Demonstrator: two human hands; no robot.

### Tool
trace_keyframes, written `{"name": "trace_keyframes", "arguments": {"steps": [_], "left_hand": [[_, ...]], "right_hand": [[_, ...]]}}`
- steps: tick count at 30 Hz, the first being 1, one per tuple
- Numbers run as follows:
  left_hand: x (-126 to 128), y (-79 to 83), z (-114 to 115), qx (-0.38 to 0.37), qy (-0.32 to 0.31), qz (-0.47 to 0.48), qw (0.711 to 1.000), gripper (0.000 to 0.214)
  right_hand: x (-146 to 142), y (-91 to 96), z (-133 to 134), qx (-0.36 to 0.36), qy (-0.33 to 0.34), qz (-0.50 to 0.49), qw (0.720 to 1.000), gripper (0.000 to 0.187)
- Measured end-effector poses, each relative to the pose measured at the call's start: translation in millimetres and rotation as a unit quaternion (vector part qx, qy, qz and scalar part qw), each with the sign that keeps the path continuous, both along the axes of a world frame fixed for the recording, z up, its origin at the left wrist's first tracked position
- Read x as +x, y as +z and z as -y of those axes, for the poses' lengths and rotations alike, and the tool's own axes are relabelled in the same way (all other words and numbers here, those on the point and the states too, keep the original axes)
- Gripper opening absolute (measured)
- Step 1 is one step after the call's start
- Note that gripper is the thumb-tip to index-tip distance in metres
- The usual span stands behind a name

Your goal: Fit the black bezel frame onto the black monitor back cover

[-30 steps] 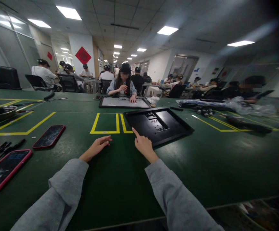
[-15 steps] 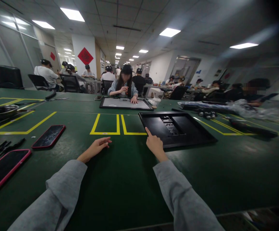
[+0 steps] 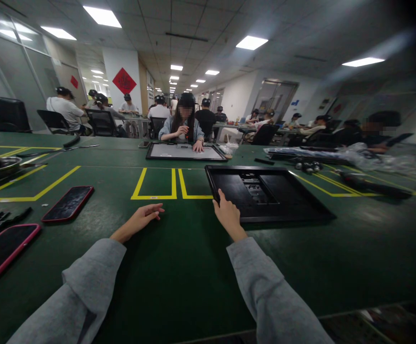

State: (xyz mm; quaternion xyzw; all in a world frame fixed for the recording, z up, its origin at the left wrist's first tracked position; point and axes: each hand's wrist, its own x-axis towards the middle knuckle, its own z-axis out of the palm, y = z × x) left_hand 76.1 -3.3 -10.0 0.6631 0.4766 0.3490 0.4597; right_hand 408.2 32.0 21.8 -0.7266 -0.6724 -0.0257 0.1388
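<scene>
A black rectangular monitor back cover point(image 3: 293, 198) with a raised rim lies on the green table, and a recessed section with metal parts shows near its middle. At its left edge is my right hand point(image 3: 229, 215), thumb and index finger closed about the rim. My left hand point(image 3: 139, 220) hovers or rests over the table left of the cover, fingers loosely stretched out with nothing in them. Yellow tape marks point(image 3: 174, 186) lie just beyond my hands.
Two red-edged phones point(image 3: 68, 204) point(image 3: 3, 255) lie at left, near a metal bowl point(image 3: 0, 167). Across the table a person point(image 3: 184, 122) works on a grey panel point(image 3: 184, 151) beside a plastic cup point(image 3: 230, 149). Plastic-wrapped parts point(image 3: 311, 155) and a black tool point(image 3: 372, 186) lie at right.
The black cover has turned slightly, its right corner shifting right and nearer to me. My right hand stays at its left edge; my left hand is nearly unchanged. The view has shifted a little.
</scene>
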Motion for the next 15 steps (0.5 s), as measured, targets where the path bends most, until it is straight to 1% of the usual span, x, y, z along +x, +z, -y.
{"name": "trace_keyframes", "arguments": {"steps": [7, 10, 12, 15], "left_hand": [[7, 7.7, 3, 0.009, 0.01, 0.0, 1.0, 0.051], [8, 10.1, 4, 0.007, 0.004, 0.002, 1.0, 0.052], [7, 9.2, 4, 0.008, -0.003, 0.001, 1.0, 0.053], [4, 4.8, 2, 0.01, -0.009, -0.006, 1.0, 0.052]], "right_hand": [[3, 3.7, -6, 0.001, -0.039, 0.011, 0.999, 0.05], [6, 6.3, -6, -0.002, -0.052, 0.015, 0.999, 0.049], [7, 9.3, -5, 0.01, -0.056, 0.018, 0.998, 0.051], [9, 17.8, 0, 0.049, -0.067, 0.03, 0.996, 0.054]]}}
